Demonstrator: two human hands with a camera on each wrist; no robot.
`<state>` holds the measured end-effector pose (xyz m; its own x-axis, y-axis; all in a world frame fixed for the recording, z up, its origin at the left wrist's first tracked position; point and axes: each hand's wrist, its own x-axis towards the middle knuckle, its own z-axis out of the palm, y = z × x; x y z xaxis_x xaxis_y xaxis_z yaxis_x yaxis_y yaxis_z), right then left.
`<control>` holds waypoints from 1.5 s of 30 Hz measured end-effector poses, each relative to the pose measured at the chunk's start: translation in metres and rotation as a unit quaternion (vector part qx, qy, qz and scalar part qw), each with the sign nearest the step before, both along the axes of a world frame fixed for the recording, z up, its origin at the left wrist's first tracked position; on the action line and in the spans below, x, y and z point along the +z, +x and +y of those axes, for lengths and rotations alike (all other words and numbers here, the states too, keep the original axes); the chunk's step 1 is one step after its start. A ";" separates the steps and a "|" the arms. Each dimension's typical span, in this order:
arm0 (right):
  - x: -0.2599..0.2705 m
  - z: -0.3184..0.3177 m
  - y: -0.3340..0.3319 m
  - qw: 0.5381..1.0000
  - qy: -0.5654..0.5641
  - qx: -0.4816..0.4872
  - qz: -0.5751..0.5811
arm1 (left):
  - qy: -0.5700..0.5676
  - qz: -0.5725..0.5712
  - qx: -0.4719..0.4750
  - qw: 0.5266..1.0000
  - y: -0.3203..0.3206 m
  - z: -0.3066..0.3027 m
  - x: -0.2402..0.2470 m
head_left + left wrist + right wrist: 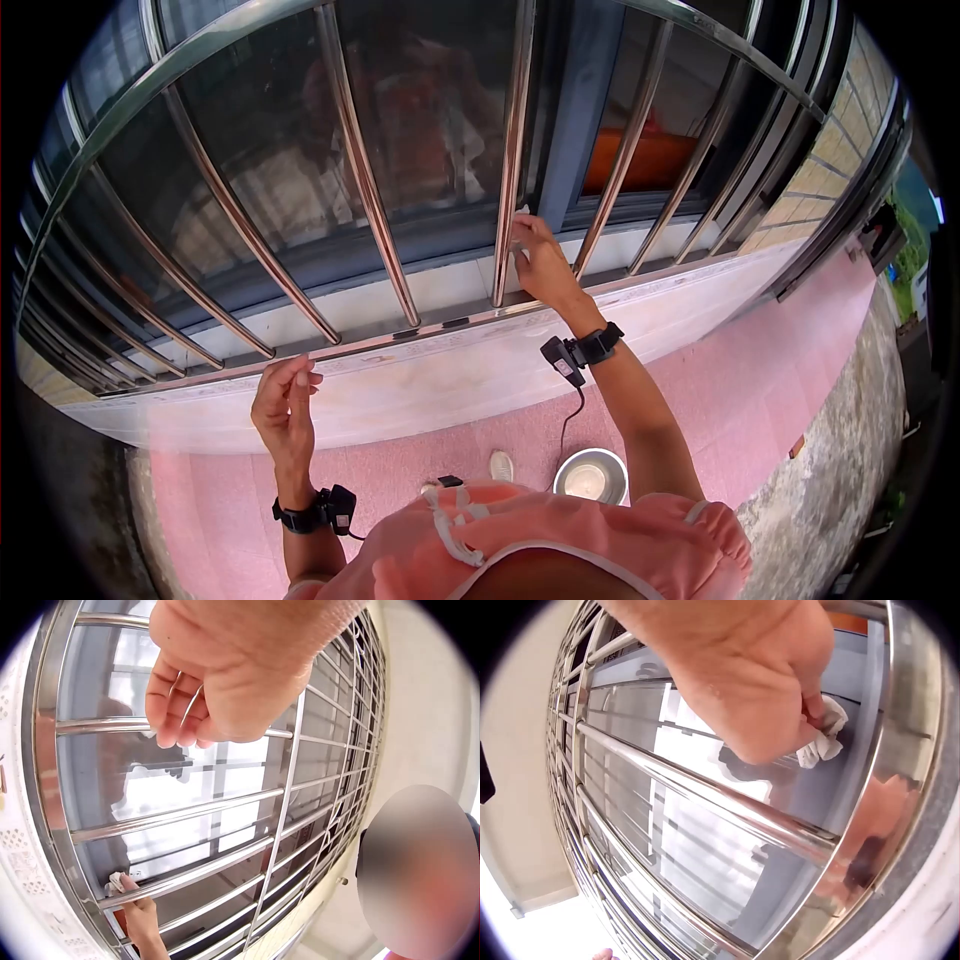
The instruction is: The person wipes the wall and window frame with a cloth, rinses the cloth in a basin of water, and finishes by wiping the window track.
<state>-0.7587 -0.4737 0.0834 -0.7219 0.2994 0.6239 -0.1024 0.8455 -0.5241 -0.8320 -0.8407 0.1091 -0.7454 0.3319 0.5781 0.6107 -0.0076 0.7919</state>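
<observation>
Pinching was done by the right hand [545, 268]: behind the metal bars [712, 796], a crumpled white cloth [829, 733] was held, its long axis unclear. The left hand [285, 405], relaxed and visibly gripping nothing, was positioned outside them, well to the cloth's left.

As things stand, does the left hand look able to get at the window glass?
Probably yes: the left hand is outside the metal bars, but the gaps before the window glass look wide enough; the right hand reaches through one with a white cloth.
</observation>
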 end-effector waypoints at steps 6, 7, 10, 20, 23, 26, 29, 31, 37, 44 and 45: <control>-0.001 -0.012 0.047 0.959 -0.131 -0.071 0.242 | 0.001 0.010 0.004 1.000 -0.003 0.004 -0.002; 0.002 -0.013 0.056 0.946 -0.121 -0.094 0.287 | 0.002 0.009 0.007 1.000 -0.004 0.004 -0.003; 0.011 0.002 0.063 0.906 -0.209 -0.087 0.356 | 0.010 0.012 0.004 1.000 -0.006 0.006 -0.006; 0.011 0.093 0.053 0.753 -0.612 0.028 0.238 | 0.003 -0.101 -0.221 0.970 0.030 0.050 0.010; 0.016 0.104 0.038 0.826 -0.538 0.030 0.168 | -0.136 -0.064 -0.381 0.912 0.043 0.093 0.018; 0.029 0.105 0.034 0.858 -0.504 0.025 0.097 | -0.136 -0.206 -0.497 0.832 0.051 0.148 0.002; 0.037 0.108 0.034 0.894 -0.446 0.003 0.037 | -0.153 -0.341 -0.512 0.773 0.060 0.208 -0.020; 0.034 0.114 0.031 0.929 -0.370 -0.010 -0.004 | -0.139 -0.412 -0.493 0.754 0.075 0.241 -0.024; 0.026 0.120 0.017 0.933 -0.357 -0.038 0.004 | -0.005 -0.469 -0.495 0.732 0.104 0.301 -0.030; 0.012 0.149 -0.011 0.939 -0.337 -0.073 0.015 | 0.002 -0.454 -0.443 0.773 0.116 0.318 -0.034; 0.019 0.146 -0.009 0.934 -0.349 -0.070 -0.012 | 0.000 -0.444 -0.434 0.784 0.117 0.320 -0.035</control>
